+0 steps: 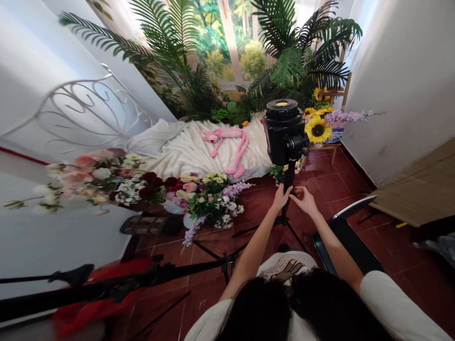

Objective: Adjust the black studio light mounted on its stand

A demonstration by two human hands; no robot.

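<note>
A black studio light stands upright in front of me on a black light stand with spread legs. My left hand is closed around the stand's pole just below the light. Beside it, on the right of the pole, my right hand has its fingers bent and pinched together close to the pole. Whatever lies between those fingers is too small to make out. The light's round top shows a yellowish disc, and its mount sits on the right side.
A bed with a cream blanket holds a pink plush toy. Flowers line its front. A second black stand crosses the lower left. At right are a black chair, a sunflower and a brown board.
</note>
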